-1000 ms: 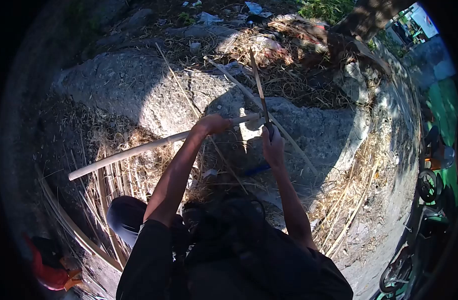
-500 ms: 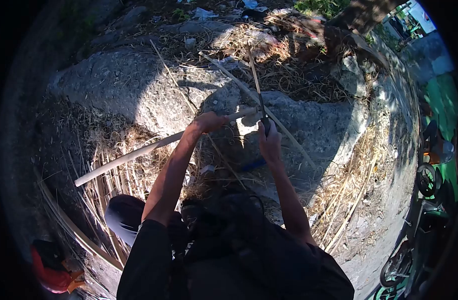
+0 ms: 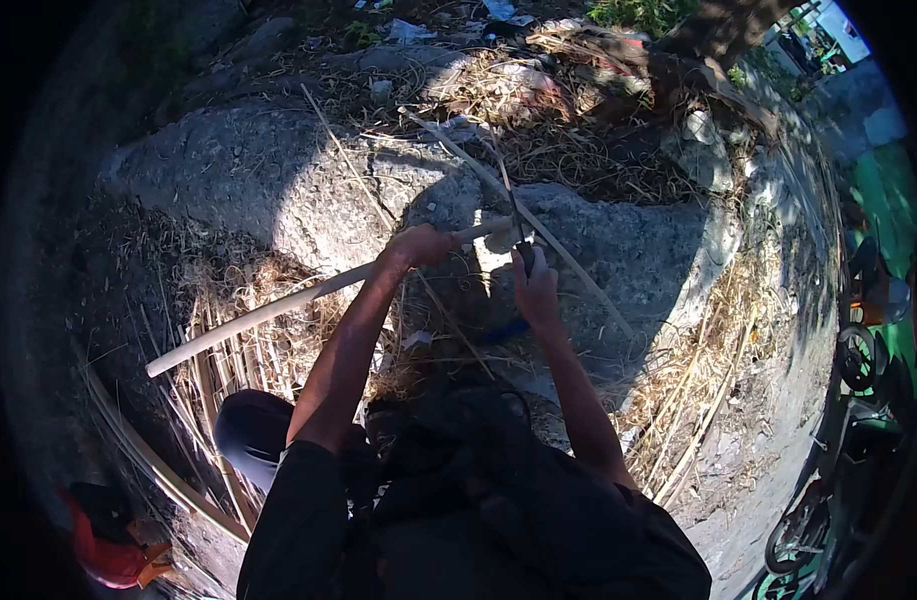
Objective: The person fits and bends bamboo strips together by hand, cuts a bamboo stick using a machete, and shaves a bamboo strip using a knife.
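Note:
My left hand (image 3: pixel 419 246) is closed around a pale wooden pole (image 3: pixel 258 317), which slants from the lower left up to the right. In my right hand (image 3: pixel 535 288) is the dark handle of a long-bladed knife (image 3: pixel 512 203), the fingers wrapped round it. Its blade points up and away and crosses the pole's far right end; whether the edge touches the wood I cannot tell. Behind the blade, a thin pale strip (image 3: pixel 576 268) lies diagonally over a low stone ledge (image 3: pixel 618 245). Another thin stick (image 3: pixel 343 150) rests on the ledge beyond my left hand.
Long split strips (image 3: pixel 163 470) lie at the left beside my knee (image 3: pixel 253 435). Dry shavings (image 3: pixel 728 340) cover the ground at the right and beyond the ledge. A tree trunk (image 3: pixel 728 35) stands at the far right; bicycle wheels (image 3: pixel 856 357) show at the right edge.
My right hand has drawn slightly back toward me, and the knife's blade has tilted a little left. My left hand and the pole have barely moved.

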### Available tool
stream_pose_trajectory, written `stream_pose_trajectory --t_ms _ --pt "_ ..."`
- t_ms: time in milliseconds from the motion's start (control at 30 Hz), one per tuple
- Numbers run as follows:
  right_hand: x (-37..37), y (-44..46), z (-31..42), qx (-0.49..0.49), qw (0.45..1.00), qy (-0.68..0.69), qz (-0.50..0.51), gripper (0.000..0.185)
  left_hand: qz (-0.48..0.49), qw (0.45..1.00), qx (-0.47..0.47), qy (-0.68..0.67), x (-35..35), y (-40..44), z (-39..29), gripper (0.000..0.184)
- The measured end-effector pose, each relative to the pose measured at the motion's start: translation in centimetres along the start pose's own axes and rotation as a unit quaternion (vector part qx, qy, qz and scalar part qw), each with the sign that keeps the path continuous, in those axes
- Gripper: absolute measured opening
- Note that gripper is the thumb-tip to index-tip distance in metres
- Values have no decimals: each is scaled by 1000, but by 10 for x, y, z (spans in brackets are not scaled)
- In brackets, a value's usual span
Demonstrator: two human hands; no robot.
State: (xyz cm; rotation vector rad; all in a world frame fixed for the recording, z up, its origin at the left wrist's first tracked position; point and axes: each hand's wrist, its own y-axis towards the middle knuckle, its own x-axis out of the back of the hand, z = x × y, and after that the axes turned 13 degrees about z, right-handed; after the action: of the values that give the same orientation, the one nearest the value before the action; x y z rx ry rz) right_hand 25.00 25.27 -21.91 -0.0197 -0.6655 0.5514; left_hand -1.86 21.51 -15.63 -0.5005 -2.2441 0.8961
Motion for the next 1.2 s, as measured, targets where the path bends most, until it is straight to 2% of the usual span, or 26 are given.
stream_pose_trajectory --t_ms 33,100,133,167,267,333,467,533,567,633,767,833,933,1100,1167,1200 --pt "-10 1 -20 -13 998 -57 22 41 -12 1000 -5 15 -7 13 11 71" --pt "-16 6 -26 -3 997 -72 -3 41 -30 999 -9 31 -6 19 13 71" --pt "-19 2 -28 0 996 -85 -23 41 -28 999 27 4 -10 19 13 71" --pt "-20 1 -29 2 996 -84 -25 41 -30 997 61 -21 -10 21 13 72" --pt "-12 0 -15 4 997 -73 -27 43 -48 996 58 -38 -19 38 29 73" --pt "1 -3 6 9 1000 -7 -13 42 -37 996 62 -42 -18 30 23 72" --pt "6 -8 20 22 999 12 -21 43 -22 998 61 -28 -13 21 15 70" --pt "-7 -6 -5 -42 993 -108 17 48 -34 997 69 -20 -14 20 9 68" --pt "-10 1 -13 -37 993 -108 15 48 -47 996 78 -13 -12 20 6 67" --pt "-16 -3 -23 1 997 -76 -20 47 -55 996 73 2 -17 23 12 66" --pt "-17 0 -31 2 996 -83 -25 48 -117 988 88 40 -25 18 3 64" --pt "-12 2 -27 -28 999 -1 14 47 -130 987 82 46 -29 3 -6 63" --pt "-2 -1 -13 -65 996 27 50 51 -139 986 80 49 -22 -19 -22 60" --pt "26 -4 33 -51 997 40 53 52 -139 987 65 49 4 -67 -41 58" --pt "27 -1 37 -44 997 32 50 52 -127 990 47 -45 10 -67 -31 58" --pt "27 -1 37 -50 996 24 73 53 -83 990 28 -113 7 -48 -9 58"
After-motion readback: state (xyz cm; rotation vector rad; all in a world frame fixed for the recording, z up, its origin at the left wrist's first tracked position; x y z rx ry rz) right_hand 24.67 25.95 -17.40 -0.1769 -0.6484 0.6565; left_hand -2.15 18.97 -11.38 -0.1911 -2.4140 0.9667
